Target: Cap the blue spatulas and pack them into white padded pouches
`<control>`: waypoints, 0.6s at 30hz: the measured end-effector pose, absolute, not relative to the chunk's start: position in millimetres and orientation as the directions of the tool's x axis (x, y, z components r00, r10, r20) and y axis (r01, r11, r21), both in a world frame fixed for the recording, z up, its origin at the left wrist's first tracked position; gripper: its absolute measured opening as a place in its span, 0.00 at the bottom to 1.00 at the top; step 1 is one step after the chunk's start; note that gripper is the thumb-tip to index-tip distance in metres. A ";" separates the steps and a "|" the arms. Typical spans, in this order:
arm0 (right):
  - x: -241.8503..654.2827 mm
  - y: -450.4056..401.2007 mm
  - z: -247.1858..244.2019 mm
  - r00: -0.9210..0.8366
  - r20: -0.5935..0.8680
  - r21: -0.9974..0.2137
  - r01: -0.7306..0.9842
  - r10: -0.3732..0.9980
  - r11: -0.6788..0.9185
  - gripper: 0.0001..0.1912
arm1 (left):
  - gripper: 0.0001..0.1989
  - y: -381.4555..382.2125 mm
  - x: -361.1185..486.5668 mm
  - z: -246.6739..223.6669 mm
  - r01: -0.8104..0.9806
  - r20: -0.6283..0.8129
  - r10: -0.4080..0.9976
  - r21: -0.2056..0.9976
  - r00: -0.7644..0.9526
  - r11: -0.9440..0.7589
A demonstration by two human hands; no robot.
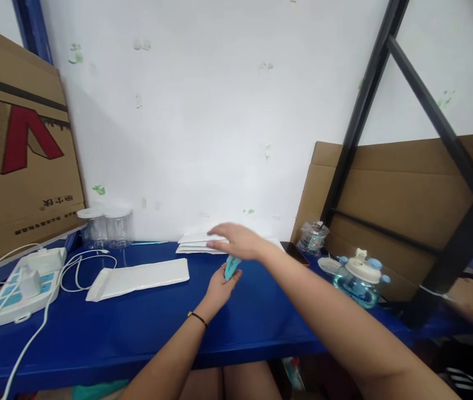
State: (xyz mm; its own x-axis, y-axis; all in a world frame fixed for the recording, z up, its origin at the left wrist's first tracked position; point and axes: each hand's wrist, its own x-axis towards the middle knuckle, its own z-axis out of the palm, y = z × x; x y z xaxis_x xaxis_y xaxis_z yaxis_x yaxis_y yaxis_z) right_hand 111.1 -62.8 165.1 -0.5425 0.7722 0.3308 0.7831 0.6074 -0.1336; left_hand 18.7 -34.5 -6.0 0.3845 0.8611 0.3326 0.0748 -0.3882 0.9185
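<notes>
My left hand [219, 287], with a dark band on its wrist, holds a small teal item [232, 267] between thumb and fingers over the middle of the blue table. Just above it is my right hand [236, 241], palm down, fingers apart and pointing left, with nothing seen in its grasp. It partly covers a stack of white padded envelopes [198, 243] by the wall. A single white envelope [140, 279] lies flat to the left of my hands.
On the left are a power strip [26, 286] with white cables, clear lidded jars [117, 226] and a cardboard box [24, 139]. To the right stand a bottle [359, 279], a plastic cup [313, 238] and a dark phone [297, 253]. Another person's hand [467, 294] shows far right.
</notes>
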 end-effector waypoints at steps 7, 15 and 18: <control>97.3 -48.6 107.1 -0.544 0.345 -0.274 0.721 0.764 0.637 0.24 | 0.13 -33.2 14.6 -21.8 0.035 0.305 0.853 0.936 0.423 -0.351; 126.5 -36.7 105.1 -0.360 0.349 -0.812 0.346 0.865 0.471 0.25 | 0.17 -31.3 12.4 -21.0 -0.060 0.187 0.881 0.982 0.434 -0.179; 146.2 -41.3 76.6 -0.362 0.272 -0.955 0.011 0.892 0.296 0.31 | 0.19 -35.1 10.4 -17.8 -0.223 0.073 0.812 0.972 0.579 0.072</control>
